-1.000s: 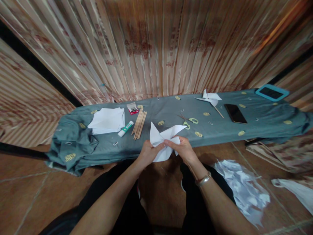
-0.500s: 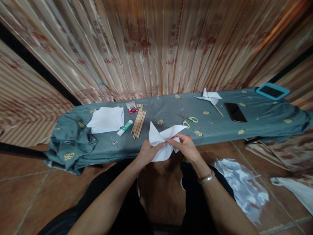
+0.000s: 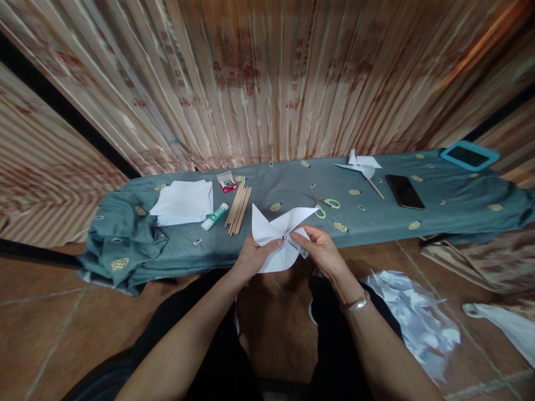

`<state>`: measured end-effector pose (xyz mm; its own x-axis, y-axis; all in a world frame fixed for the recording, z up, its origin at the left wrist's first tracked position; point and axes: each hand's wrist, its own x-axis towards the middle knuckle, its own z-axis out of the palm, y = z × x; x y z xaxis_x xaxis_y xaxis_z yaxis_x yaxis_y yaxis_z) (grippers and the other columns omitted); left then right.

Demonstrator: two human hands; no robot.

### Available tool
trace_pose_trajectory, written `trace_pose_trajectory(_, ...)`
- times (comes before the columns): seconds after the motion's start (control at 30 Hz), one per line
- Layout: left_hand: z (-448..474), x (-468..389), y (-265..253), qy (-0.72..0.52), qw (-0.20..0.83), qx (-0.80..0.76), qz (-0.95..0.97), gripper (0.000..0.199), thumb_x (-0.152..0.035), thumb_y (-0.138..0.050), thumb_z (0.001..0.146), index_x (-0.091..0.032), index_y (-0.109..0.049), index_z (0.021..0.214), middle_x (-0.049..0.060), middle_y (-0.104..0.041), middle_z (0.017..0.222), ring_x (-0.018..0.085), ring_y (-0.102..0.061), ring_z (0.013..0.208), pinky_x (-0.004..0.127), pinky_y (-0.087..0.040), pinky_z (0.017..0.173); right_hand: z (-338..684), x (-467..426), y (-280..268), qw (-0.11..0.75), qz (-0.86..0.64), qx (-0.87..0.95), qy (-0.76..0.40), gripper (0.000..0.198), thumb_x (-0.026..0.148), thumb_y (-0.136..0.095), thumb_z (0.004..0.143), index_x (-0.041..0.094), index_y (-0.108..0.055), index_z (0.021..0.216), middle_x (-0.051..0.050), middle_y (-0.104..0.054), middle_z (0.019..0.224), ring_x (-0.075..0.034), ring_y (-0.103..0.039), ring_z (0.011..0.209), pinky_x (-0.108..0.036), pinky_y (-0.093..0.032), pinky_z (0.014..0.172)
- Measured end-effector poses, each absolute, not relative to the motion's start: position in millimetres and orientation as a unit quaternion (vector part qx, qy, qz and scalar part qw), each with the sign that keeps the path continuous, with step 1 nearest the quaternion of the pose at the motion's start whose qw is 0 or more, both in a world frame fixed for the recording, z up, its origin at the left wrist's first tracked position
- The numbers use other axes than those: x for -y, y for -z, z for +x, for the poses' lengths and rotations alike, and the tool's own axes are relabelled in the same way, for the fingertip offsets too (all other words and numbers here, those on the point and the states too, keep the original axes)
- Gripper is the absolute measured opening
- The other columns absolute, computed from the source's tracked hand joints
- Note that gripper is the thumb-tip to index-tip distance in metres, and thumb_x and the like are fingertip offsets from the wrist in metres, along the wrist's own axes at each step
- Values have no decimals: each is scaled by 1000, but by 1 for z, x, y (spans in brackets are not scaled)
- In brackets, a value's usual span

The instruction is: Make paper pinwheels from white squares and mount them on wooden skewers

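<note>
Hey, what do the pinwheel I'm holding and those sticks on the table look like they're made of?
The pinwheel looks like thin matte white paper, with sharp creases and pointed folded blades. The sticks look like bare wood or bamboo, pale tan, straight and unpainted; which of the two I cannot tell.

Matt white paper pinwheel [image 3: 279, 236]; tiny shiny metal pin [image 3: 283, 238] at centre. At 11 o'clock, bare wooden sticks [image 3: 238, 203] on matt teal cloth [image 3: 451, 214].
</note>
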<state>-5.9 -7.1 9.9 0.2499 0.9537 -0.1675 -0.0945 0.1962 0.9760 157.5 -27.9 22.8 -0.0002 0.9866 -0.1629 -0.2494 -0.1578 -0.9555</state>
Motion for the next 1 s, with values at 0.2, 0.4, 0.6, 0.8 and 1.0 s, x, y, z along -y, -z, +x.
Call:
trace_pose_trajectory(0.2, -5, 5, -7, -419, 625, -446, 485, 49, -46, -78, 58, -10, -72, 91, 10, -75, 90, 23, -69, 79, 36, -55, 77, 155, 27, -21, 513, -501, 382, -583, 31, 40, -83, 54, 19, -72, 73, 0, -71, 66, -13, -58, 56, -25, -48, 55)
trace_pose_trajectory(0.4, -5, 4, -2, -417, 609, -452, 502, 42, -43, -77, 60, -11, -73, 87, 8, -75, 86, 22, -69, 76, 33, -55, 73, 152, 24, -17, 513, -521, 388, -561, 29, 39, -84, 50, 18, -70, 65, 1, -68, 59, -12, -55, 51, -26, -46, 52)
trace_pose_trajectory(0.6, -6, 3, -2, -416, 617, -444, 499, 44, -44, -77, 60, -10, -72, 88, 9, -75, 88, 23, -69, 79, 34, -55, 75, 150, 23, -18, 508, -527, 378, -567, 31, 38, -86, 47, 18, -69, 63, 2, -67, 58, -11, -54, 50, -26, -45, 52)
trace_pose_trajectory(0.8, -7, 0, -1, -406, 641, -424, 494, 46, -43, -78, 61, -10, -72, 93, 10, -75, 91, 22, -69, 78, 32, -54, 74, 149, 21, -17, 511, -529, 354, -577, 31, 38, -87, 45, 17, -69, 61, 2, -65, 55, -10, -53, 48, -25, -44, 50)
trace_pose_trajectory(1.0, -7, -1, -6, -379, 681, -417, 468, 49, -40, -82, 57, -12, -72, 95, 8, -74, 92, 20, -68, 77, 31, -53, 73, 150, 18, -18, 514, -530, 336, -585, 32, 35, -88, 42, 17, -69, 60, 2, -67, 56, -10, -55, 48, -23, -44, 49)
